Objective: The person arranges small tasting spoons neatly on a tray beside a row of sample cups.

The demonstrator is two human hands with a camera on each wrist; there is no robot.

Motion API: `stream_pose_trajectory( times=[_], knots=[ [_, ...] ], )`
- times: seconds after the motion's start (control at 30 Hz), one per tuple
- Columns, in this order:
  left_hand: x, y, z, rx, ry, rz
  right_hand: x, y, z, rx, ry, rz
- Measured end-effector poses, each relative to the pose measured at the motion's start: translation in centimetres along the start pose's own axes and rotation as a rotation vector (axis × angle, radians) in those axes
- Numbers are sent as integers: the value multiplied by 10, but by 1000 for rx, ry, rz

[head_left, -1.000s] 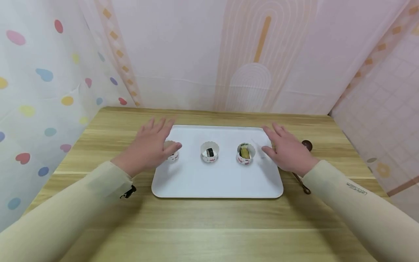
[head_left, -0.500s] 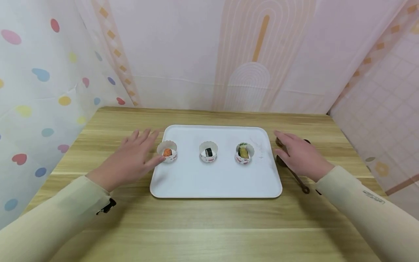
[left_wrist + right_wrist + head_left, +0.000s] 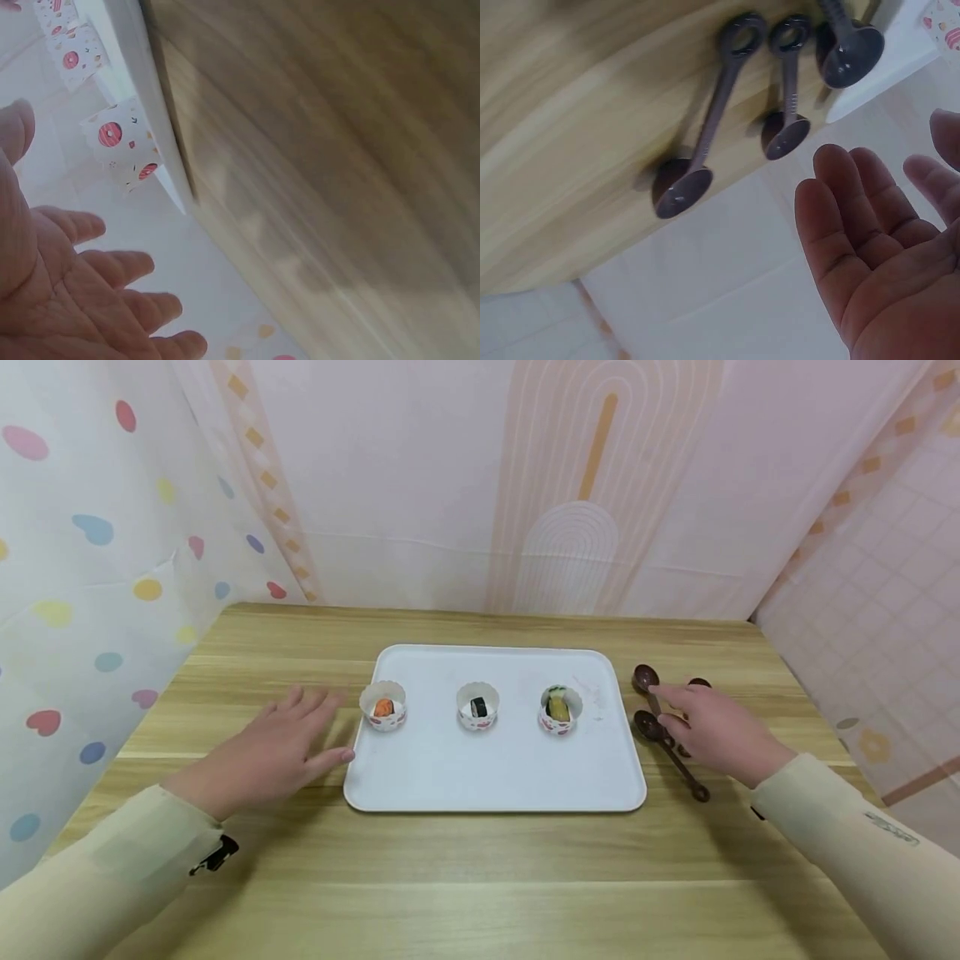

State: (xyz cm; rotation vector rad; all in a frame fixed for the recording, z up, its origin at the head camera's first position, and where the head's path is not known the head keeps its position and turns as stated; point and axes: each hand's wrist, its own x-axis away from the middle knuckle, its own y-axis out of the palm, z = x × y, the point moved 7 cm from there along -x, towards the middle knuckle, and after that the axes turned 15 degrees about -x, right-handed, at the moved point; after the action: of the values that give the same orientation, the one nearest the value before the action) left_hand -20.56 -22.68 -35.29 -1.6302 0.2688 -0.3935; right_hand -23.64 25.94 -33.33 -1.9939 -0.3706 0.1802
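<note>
My right hand (image 3: 720,729) hovers over brown measuring spoons, fingers extended and holding nothing. One spoon (image 3: 646,677) lies farthest back beside the tray, and another (image 3: 678,766) points its handle toward me. A third spoon (image 3: 700,682) is partly hidden by that hand; in the right wrist view all three show, including a long-handled one (image 3: 718,120). To the left of the white tray (image 3: 487,789), my left hand (image 3: 266,747) is spread above the table with bare palm (image 3: 56,315). Three patterned paper cups (image 3: 477,723) stand on the tray in a row.
The left cup bears an orange-topped sushi piece (image 3: 383,707), the middle one a black-wrapped roll (image 3: 478,707), the right one a yellow-topped piece (image 3: 557,708). A wooden table (image 3: 480,877) carries everything, with patterned curtains (image 3: 420,485) behind and at both sides.
Both hands have drawn apart from the tray: the left one moved left and nearer, uncovering the left cup. The right one moved right over the spoons, baring two spoon bowls.
</note>
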Motion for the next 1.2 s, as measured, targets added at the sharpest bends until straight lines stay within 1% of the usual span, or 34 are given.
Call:
stream_pose_trajectory(
  times=[0.23, 0.43, 0.6, 0.87, 1.2],
  knots=[
    [2, 8, 4, -20, 57, -6, 7, 2, 10, 30, -36, 1],
    [5, 13, 8, 17, 62, -47, 13, 4, 16, 17, -68, 13],
    [6, 18, 11, 43, 63, -76, 21, 7, 22, 7, -87, -18],
    [6, 22, 15, 59, 73, -98, 32, 8, 32, -13, -79, -48],
    [3, 29, 19, 41, 82, -118, 41, 10, 40, -58, -59, -100]
  ],
)
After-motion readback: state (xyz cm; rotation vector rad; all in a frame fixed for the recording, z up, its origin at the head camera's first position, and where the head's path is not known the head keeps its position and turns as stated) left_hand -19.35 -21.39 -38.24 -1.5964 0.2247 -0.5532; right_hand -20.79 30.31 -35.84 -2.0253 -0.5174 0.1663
